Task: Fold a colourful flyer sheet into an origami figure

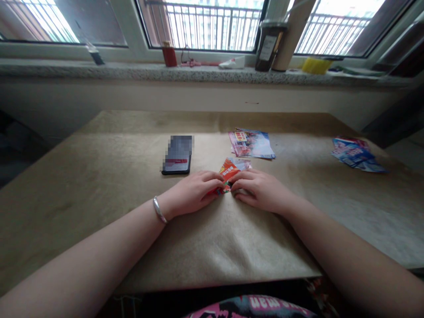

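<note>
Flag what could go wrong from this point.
1. The left hand and right hand pinch the small folded leaflet on a soft, rippled cover; the crease may come out crooked.
2. The phone lies close to the left hand and could get nudged.
3. The stack at far right sits near the table edge and might slide off.

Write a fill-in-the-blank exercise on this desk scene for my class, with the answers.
The bracelet is on the ____ wrist.
The phone lies to the ____ of the paper.
The left hand and right hand touch the paper: that makes ____ hands on it.
Missing words: left; left; two.
</note>
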Motion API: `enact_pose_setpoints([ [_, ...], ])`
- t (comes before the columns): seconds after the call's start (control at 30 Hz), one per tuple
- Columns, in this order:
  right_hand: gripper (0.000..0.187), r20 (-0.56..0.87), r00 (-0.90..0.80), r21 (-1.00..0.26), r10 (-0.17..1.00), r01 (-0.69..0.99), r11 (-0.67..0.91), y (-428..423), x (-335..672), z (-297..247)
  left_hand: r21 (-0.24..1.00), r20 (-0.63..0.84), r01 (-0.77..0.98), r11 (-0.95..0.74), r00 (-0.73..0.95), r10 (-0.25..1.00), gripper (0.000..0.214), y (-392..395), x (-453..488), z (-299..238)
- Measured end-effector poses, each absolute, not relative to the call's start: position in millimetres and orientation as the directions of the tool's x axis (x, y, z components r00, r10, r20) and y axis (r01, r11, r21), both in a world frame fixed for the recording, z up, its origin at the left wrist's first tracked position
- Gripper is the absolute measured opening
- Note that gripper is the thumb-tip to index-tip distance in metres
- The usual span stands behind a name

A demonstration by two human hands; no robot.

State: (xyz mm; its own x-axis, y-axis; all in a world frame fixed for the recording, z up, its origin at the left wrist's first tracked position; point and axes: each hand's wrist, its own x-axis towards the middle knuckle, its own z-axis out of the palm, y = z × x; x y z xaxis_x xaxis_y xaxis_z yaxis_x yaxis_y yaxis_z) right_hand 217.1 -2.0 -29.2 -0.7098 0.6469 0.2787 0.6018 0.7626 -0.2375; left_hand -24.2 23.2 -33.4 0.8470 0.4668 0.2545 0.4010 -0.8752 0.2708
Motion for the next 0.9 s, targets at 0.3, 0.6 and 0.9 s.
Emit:
enact_pose_setpoints([
  [0.3,0.019,0.295,-0.703,-0.123,0.647,0.644,0.755,-2.7,217.3,-28.7,0.109,0.301,0.411,-0.905,0.854,0.424,0.024,26.9,-25.2,-33.2],
  [0.6,0.021,0.365,-0.71,-0.112,0.603,0.609,0.785,2.7,205.8,-37.1,-0.027,0.239,0.42,-0.907,0.884,0.402,0.025,25.0,-21.9,-29.2],
  [0.9,0.024,0.364,-0.714,-0.08,0.598,0.616,0.784,2.6,206.5,-37.4,-0.183,0.188,0.392,-0.902,0.914,0.359,0.017,27.2,-20.6,-20.8],
])
